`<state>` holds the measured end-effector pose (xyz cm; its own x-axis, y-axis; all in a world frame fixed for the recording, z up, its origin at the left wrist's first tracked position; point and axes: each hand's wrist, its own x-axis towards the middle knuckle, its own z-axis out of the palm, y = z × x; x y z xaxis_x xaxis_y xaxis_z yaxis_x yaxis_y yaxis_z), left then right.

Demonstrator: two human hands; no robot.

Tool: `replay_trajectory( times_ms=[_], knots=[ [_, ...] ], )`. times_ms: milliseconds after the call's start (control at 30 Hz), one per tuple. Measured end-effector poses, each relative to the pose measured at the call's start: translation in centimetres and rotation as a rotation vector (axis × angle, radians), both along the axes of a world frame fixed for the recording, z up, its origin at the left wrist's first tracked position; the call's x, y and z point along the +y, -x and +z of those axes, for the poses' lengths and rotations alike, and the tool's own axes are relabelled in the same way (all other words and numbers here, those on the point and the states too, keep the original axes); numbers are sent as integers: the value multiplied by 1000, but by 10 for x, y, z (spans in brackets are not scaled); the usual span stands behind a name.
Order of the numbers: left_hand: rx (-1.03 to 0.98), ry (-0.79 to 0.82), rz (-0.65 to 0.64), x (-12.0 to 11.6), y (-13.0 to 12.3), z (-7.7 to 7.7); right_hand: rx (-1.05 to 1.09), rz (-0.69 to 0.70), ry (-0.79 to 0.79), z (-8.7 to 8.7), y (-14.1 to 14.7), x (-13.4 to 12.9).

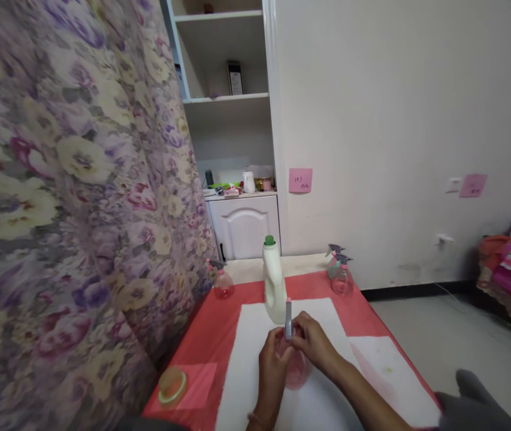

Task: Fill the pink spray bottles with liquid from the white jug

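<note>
A clear pink spray bottle (pixel 298 371) with a grey trigger head (pixel 288 320) stands upright on a white sheet (pixel 246 353), between my hands. My left hand (pixel 274 356) is closed around the left of its neck. From the right, my right hand (pixel 311 335) pinches the collar under the trigger head, its fingers closed there. Fingers cover most of the neck, so how the collar sits is hidden. Just behind the spray bottle rises a tall pale jug (pixel 273 275) with a green cap (pixel 269 240) and a moulded handle.
At the back left of the red tablecloth (pixel 201 335) is another pink spray bottle (pixel 223 284); more spray bottles (pixel 342 280) stand back right. A tape roll (pixel 172 386) lies front left by a pink paper. Floral curtain (pixel 102 239) hangs along the left; shelves (pixel 223 99) stand behind.
</note>
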<state>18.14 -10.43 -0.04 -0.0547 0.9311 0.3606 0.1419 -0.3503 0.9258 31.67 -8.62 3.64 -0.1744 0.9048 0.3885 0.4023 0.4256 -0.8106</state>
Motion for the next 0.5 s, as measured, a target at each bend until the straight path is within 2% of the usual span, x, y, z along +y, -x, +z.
replay_trajectory(
  times_ms=[167, 267, 433, 500],
  knots=[
    [10, 22, -9, 0, -1, 3, 62, -89, 3, -10, 7, -4],
    [-16, 39, -56, 2, 2, 4, 88, -56, 15, -7, 6, -3],
    [-7, -5, -220, 6, 13, 4, 113, 42, 36, 0, -1, 1],
    [22, -26, -233, 7, 15, 3, 120, 90, 48, 2, -5, 2]
  ],
)
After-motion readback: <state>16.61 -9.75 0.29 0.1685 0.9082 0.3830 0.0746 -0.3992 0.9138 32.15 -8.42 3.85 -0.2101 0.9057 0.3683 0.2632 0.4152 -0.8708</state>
